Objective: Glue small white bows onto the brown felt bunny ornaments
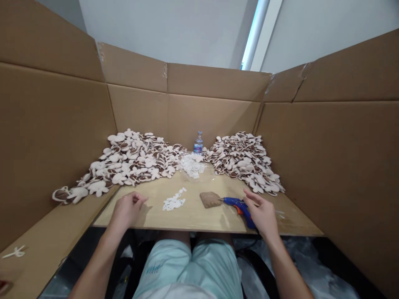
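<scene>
My left hand (128,208) is over the left part of the board with thumb and fingertips pressed together; whatever may be between them is hidden. To its right lies a small loose heap of white paper tags (173,202). My right hand (261,212) is just right of a blue glue gun (241,207) with an orange trigger, fingers stretched out and not wrapped round the handle. The gun's nozzle rests at the edge of a brown, square pad (210,199).
Large piles of white and brown felt, flower-shaped pieces with cords stand at the left (134,160) and right (245,162). Between them are a plastic bottle (198,146) and a clear bag of white tags (193,167). Cardboard walls (215,83) enclose the board (187,222).
</scene>
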### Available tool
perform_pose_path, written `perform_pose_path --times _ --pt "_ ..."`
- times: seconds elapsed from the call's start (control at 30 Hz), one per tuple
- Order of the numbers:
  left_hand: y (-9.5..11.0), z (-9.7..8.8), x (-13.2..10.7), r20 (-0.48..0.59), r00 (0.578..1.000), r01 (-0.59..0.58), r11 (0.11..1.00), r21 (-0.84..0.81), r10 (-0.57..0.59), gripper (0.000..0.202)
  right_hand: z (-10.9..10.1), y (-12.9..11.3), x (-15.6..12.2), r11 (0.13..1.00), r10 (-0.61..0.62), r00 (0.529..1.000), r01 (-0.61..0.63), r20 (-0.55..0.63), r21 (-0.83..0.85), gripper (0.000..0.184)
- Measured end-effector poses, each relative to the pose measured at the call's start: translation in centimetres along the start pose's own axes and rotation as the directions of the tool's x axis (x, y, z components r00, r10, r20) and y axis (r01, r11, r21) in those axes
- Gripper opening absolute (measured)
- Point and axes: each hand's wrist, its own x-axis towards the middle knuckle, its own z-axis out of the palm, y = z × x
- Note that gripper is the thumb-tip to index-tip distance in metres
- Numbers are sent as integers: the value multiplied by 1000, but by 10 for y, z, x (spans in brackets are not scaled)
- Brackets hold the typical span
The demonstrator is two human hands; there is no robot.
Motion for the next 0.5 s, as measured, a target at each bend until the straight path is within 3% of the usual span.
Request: perform_pose_path --times 0.17,0.27,0.37,0.5 --pt "-14 -32 -15 57 993 90 982 165 -101 11 -3 9 0 997 40 999 -42 -29 -71 53" --pt "-28 -48 -23 39 981 175 953 248 -190 8 -1 15 1 987 89 995 -93 -36 -128 57" --pt "-41 -57 -24 5 962 259 923 284 -271 13 -1 13 0 977 110 994 -109 -8 -182 63" --pt "-55 -59 -23 -57 950 313 927 206 -308 18 -3 3 -4 964 132 991 -126 9 -233 63"
